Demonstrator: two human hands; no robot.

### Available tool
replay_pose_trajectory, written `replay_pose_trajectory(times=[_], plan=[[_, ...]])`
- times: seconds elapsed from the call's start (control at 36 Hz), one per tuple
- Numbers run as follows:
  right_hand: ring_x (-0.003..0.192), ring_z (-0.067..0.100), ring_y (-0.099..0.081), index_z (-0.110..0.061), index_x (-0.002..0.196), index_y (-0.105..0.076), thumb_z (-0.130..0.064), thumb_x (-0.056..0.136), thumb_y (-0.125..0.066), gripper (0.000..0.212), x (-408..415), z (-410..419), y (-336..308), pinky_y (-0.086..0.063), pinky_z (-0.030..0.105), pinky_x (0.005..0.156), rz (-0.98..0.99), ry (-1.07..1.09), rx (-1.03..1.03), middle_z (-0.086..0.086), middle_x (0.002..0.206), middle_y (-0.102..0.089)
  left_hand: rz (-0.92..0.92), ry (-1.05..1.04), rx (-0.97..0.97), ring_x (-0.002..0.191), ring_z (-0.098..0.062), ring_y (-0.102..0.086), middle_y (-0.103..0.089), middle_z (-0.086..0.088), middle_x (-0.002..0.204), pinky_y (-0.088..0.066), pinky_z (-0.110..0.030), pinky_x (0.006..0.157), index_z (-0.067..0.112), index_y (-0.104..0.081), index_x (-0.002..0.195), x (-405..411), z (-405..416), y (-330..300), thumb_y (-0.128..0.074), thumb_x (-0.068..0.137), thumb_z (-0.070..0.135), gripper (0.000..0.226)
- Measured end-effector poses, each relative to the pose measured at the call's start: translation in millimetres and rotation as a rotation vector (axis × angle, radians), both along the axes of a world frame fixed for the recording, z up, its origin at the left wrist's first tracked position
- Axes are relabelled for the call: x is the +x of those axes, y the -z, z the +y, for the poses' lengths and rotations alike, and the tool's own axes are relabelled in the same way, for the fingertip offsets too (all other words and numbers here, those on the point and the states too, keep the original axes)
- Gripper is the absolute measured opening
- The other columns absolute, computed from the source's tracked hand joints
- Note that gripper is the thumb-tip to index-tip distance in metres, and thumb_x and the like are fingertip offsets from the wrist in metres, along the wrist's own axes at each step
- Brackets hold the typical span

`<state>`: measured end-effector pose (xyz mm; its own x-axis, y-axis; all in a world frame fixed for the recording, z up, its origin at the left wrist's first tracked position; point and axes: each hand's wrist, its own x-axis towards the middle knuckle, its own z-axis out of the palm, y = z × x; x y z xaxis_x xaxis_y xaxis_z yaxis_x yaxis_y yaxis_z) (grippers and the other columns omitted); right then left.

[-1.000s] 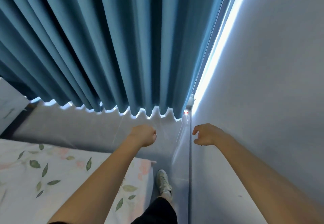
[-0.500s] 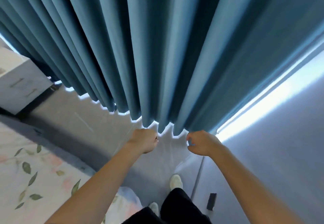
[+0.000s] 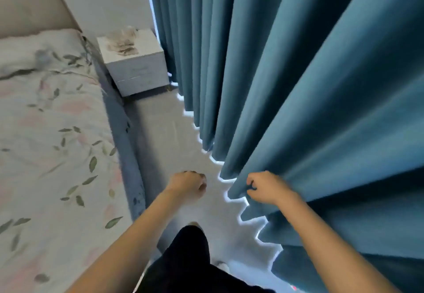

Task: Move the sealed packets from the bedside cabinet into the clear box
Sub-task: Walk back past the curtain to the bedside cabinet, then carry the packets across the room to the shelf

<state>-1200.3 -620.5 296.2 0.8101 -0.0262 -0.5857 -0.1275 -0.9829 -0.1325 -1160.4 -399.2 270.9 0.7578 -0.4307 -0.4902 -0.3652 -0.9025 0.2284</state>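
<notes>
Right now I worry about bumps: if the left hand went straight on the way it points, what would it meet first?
Probably nothing near: the left hand points along bare floor toward the bedside cabinet; depth is unclear.

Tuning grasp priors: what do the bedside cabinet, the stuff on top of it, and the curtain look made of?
Bedside cabinet: likely painted or laminated board, matte white, flat faces. Packets: probably thin film; pale, crinkled, too blurred to confirm. Curtain: heavy woven fabric, matte teal, deep folds.

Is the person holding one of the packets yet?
No, both the left hand and the right hand are curled and carry nothing, while blurry packets lie on the white bedside cabinet far ahead.
</notes>
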Motion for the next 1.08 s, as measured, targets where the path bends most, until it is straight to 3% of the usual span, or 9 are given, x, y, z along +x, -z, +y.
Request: replay_pose_trajectory(times=[0.11, 0.22, 0.36, 0.61, 0.75, 1.08], plan=[[0.110, 0.020, -0.056, -0.024, 0.115, -0.058, -0.029, 0.087, -0.051, 0.029, 85.3, 30.0, 8.3, -0.048, 0.031, 0.089, -0.017, -0.171, -0.004, -0.004, 0.119, -0.062, -0.013, -0.160, -0.003, 0.106, -0.026, -0.059, -0.063, -0.003, 0.118, -0.047, -0.033, 0.080, 0.023, -0.059, 0.116, 43.2, 41.1, 2.7, -0.036, 0.095, 0.027, 0.031], [0.114, 0.021, -0.054, -0.027, 0.116, -0.058, -0.027, 0.088, -0.049, 0.030, 175.2, 77.9, 18.4, -0.044, 0.029, 0.087, -0.021, -0.302, 0.009, -0.004, 0.124, -0.059, -0.034, -0.250, 0.019, 0.099, -0.030, -0.061, -0.064, -0.008, 0.111, -0.048, -0.035, 0.074, 0.015, -0.058, 0.113, 97.5, 87.8, 8.5, -0.035, 0.096, 0.025, 0.030], [0.117, 0.020, -0.052, -0.026, 0.123, -0.055, -0.029, 0.089, -0.047, 0.036, 283.8, 143.9, 27.5, -0.043, 0.031, 0.088, -0.028, -0.394, 0.027, -0.003, 0.126, -0.058, -0.033, -0.362, 0.015, 0.110, -0.027, -0.059, -0.063, -0.004, 0.122, -0.047, -0.035, 0.086, 0.023, -0.058, 0.122, 178.1, 145.7, 7.9, -0.036, 0.099, 0.029, 0.033], [0.120, 0.021, -0.049, -0.027, 0.136, -0.043, -0.035, 0.091, -0.048, 0.045, 448.9, 213.5, 5.6, -0.043, 0.031, 0.088, -0.092, -0.404, 0.115, -0.003, 0.132, -0.052, -0.069, -0.408, 0.053, 0.106, -0.030, -0.059, -0.064, -0.007, 0.118, -0.047, -0.034, 0.082, 0.018, -0.061, 0.113, 349.6, 220.6, -13.2, -0.033, 0.098, 0.026, 0.033], [0.121, 0.019, -0.049, -0.027, 0.133, -0.045, -0.037, 0.091, -0.048, 0.043, 543.1, 232.8, 1.8, -0.043, 0.032, 0.089, -0.107, -0.408, 0.102, -0.004, 0.131, -0.052, -0.049, -0.407, 0.013, 0.112, -0.026, -0.058, -0.063, -0.002, 0.123, -0.046, -0.033, 0.087, 0.025, -0.059, 0.122, 446.1, 237.2, -12.1, -0.038, 0.097, 0.028, 0.033], [0.121, 0.020, -0.050, -0.027, 0.131, -0.049, -0.032, 0.091, -0.047, 0.040, 809.1, 283.1, 31.9, -0.045, 0.034, 0.095, -0.042, -0.420, 0.078, -0.004, 0.132, -0.053, 0.019, -0.502, -0.026, 0.113, -0.020, -0.058, -0.063, 0.003, 0.124, -0.049, -0.034, 0.089, 0.027, -0.060, 0.121, 687.1, 282.4, 13.6, -0.040, 0.096, 0.029, 0.032]])
